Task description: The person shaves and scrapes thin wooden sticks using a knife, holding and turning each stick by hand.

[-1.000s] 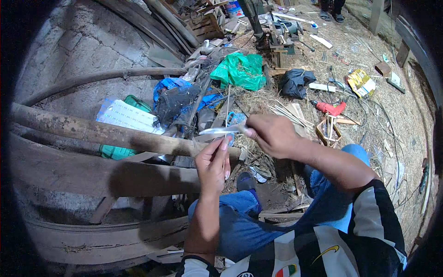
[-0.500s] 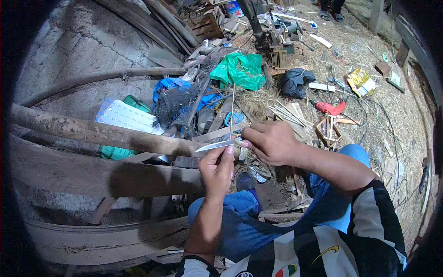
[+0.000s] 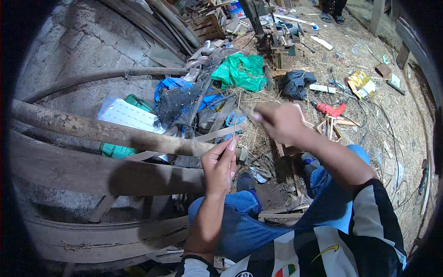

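A thin wooden stick (image 3: 237, 113) stands nearly upright, pinched near its lower end between the thumb and fingers of my left hand (image 3: 218, 167). My right hand (image 3: 282, 125) is up and to the right of the stick, smeared by motion, its fingers closed round a knife (image 3: 248, 112). The blade shows only as a faint pale streak pointing toward the stick. Below my left hand is the end of a bamboo pole (image 3: 210, 148).
Bamboo poles and a curved plank (image 3: 106, 168) fill the left side. A green plastic bag (image 3: 242, 71), a black bag (image 3: 296, 84) and a red power drill (image 3: 330, 109) lie ahead among wood scraps and cables. At the far top, a person's feet (image 3: 333, 18) show.
My right hand with the knife has lifted away from the stick, up and to the right. The blade, earlier across the stick by my left thumb, is now blurred. My left hand has barely moved.
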Demonstrator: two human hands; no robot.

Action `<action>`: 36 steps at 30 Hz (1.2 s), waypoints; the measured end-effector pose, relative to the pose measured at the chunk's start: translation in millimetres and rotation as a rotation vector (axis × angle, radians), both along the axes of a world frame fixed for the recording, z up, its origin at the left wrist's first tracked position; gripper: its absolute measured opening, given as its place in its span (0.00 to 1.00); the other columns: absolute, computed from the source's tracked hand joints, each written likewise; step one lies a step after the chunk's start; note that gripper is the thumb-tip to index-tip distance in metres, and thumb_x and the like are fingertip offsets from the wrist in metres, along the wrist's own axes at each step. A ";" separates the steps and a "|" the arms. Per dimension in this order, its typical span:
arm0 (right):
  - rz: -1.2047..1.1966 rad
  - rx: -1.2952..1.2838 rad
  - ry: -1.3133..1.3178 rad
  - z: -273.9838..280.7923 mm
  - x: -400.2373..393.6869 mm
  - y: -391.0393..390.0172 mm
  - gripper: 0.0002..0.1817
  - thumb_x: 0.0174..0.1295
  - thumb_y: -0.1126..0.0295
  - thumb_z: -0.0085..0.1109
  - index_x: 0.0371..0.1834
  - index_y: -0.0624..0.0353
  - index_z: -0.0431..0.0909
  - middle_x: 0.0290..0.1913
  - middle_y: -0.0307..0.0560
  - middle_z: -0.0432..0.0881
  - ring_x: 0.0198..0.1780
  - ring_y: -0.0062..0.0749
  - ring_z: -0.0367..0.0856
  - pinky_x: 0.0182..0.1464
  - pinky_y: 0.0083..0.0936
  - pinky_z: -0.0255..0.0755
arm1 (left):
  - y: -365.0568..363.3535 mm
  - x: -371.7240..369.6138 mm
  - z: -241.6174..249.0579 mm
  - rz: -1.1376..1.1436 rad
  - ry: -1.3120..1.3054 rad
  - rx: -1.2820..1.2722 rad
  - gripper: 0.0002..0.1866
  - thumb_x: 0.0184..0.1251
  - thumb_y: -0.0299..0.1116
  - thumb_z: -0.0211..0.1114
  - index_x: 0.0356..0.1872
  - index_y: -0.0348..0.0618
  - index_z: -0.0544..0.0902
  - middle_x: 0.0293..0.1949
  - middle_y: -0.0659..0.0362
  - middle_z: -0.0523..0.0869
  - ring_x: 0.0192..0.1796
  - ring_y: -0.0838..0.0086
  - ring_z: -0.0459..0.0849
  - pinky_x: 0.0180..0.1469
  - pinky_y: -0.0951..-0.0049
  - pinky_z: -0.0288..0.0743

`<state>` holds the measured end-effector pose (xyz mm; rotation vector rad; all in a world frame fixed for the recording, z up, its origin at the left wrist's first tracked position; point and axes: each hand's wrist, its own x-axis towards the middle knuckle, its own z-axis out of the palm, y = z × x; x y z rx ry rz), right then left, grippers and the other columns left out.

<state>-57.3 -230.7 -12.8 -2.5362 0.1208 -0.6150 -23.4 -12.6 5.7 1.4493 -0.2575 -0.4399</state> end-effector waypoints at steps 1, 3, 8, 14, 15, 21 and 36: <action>0.098 -0.002 -0.069 -4.8 -4.8 12.6 0.13 0.70 0.53 0.53 0.39 0.48 0.80 0.29 0.47 0.84 0.30 0.50 0.84 0.28 0.48 0.75 | 0.1 0.4 -0.5 0.001 -0.001 0.000 0.13 0.74 0.27 0.62 0.52 0.29 0.84 0.20 0.66 0.75 0.13 0.88 0.62 0.14 0.83 0.53; 0.211 0.019 -0.142 -4.7 -8.0 21.3 0.14 0.71 0.53 0.52 0.37 0.48 0.80 0.28 0.48 0.84 0.30 0.51 0.84 0.28 0.49 0.75 | 0.0 1.1 -2.3 -0.039 0.033 -0.039 0.13 0.74 0.28 0.62 0.52 0.29 0.84 0.20 0.66 0.76 0.13 0.88 0.62 0.14 0.83 0.53; 0.037 0.005 -0.022 -6.2 9.5 -7.6 0.14 0.70 0.52 0.53 0.38 0.49 0.80 0.30 0.48 0.84 0.31 0.52 0.84 0.30 0.49 0.75 | 2.5 1.7 -5.5 -0.044 0.023 -0.040 0.13 0.74 0.28 0.62 0.51 0.28 0.84 0.19 0.67 0.75 0.13 0.89 0.62 0.14 0.83 0.54; -0.028 0.049 0.030 0.1 14.6 -22.1 0.16 0.71 0.51 0.52 0.37 0.50 0.79 0.26 0.52 0.83 0.30 0.55 0.84 0.31 0.50 0.75 | 1.3 -2.0 -7.7 -0.076 0.012 -0.010 0.12 0.74 0.27 0.62 0.51 0.29 0.84 0.19 0.67 0.75 0.13 0.89 0.62 0.14 0.83 0.54; -0.008 0.063 0.069 1.5 17.4 -28.8 0.16 0.72 0.50 0.51 0.38 0.49 0.80 0.26 0.51 0.83 0.30 0.55 0.84 0.31 0.50 0.76 | 0.0 -0.8 -7.4 -0.083 0.001 -0.014 0.12 0.73 0.27 0.62 0.51 0.29 0.84 0.19 0.67 0.75 0.13 0.89 0.62 0.13 0.83 0.54; 0.090 0.082 -0.015 -8.8 7.9 -9.4 0.18 0.73 0.48 0.49 0.40 0.48 0.82 0.28 0.53 0.84 0.32 0.55 0.84 0.32 0.50 0.75 | -1.9 3.0 -4.9 -0.100 0.108 -0.052 0.12 0.73 0.27 0.63 0.51 0.29 0.84 0.19 0.67 0.74 0.13 0.88 0.62 0.14 0.83 0.53; 0.189 -0.043 -0.074 -3.2 -9.6 18.9 0.14 0.70 0.53 0.54 0.38 0.51 0.78 0.29 0.48 0.83 0.29 0.50 0.84 0.27 0.47 0.75 | -10.0 4.1 -12.7 0.113 -0.027 0.045 0.11 0.67 0.26 0.70 0.47 0.34 0.87 0.22 0.60 0.83 0.14 0.86 0.69 0.14 0.83 0.58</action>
